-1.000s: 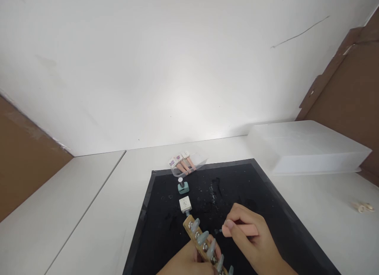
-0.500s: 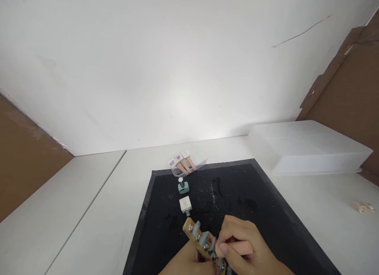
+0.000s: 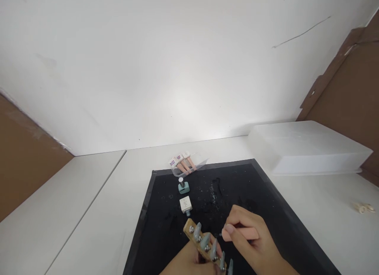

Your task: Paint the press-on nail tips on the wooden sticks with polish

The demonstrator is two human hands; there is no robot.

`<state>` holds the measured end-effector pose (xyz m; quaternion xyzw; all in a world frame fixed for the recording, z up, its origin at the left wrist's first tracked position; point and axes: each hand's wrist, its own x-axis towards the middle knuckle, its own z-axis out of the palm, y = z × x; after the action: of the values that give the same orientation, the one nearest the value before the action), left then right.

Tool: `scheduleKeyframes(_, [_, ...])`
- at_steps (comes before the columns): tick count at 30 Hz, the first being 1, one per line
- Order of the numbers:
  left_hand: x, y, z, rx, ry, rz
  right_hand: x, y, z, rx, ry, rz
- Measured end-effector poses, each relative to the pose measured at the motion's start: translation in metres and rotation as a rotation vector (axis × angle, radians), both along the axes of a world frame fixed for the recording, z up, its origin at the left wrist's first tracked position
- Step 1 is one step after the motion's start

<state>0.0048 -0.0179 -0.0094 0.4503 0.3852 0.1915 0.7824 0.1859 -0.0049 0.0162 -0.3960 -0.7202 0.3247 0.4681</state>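
My left hand (image 3: 197, 256) grips a wooden nail practice stand (image 3: 189, 226) from below, at the bottom of the view. Several grey-green false nails (image 3: 205, 240) stand up along it on round metal mounts. To its right, my right hand (image 3: 251, 235) is closed around a pink nail polish brush cap (image 3: 244, 233). A short dark brush tip points left from the cap, apart from the nails. Just beyond the stand, a white nail polish bottle (image 3: 185, 204) lies with its uncapped neck towards me. Behind it is a teal bottle (image 3: 184, 187) with a pale round top.
A clear plastic tray (image 3: 201, 164) with several pink-capped white bottles (image 3: 183, 161) sits at the back edge of the black mat (image 3: 237, 184). On the right stand a white plastic box (image 3: 310, 148) and small beige pieces (image 3: 363, 207). A white wall rises behind.
My right hand has moved right and slightly away from me with the brush cap, off the false nails. The stand has barely shifted in my left hand.
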Motion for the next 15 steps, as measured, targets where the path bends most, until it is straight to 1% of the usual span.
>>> scheduleKeyframes(4, [0.0024, -0.0009, -0.0003, 0.050, -0.022, 0.036, 0.0029, -0.0044, 0.0028, 0.012, 0.015, 0.155])
scheduleKeyframes(7, [0.0048, -0.0007, 0.0001, 0.071, -0.041, 0.047, 0.0035, -0.0061, 0.0034, 0.033, 0.008, 0.225])
scheduleKeyframes(10, [0.0058, 0.0000, -0.0017, 0.043, -0.070, 0.051, 0.0021, -0.0044, 0.0041, 0.043, -0.019, 0.210])
scheduleKeyframes(13, [0.0043, 0.0002, -0.0065, 0.019, -0.095, 0.055, 0.0005, -0.0012, 0.0044, 0.055, 0.001, 0.184])
scheduleKeyframes(15, [0.0026, -0.0002, -0.0094, 0.019, -0.056, 0.018, 0.0002, 0.0001, 0.0036, 0.062, 0.019, 0.167])
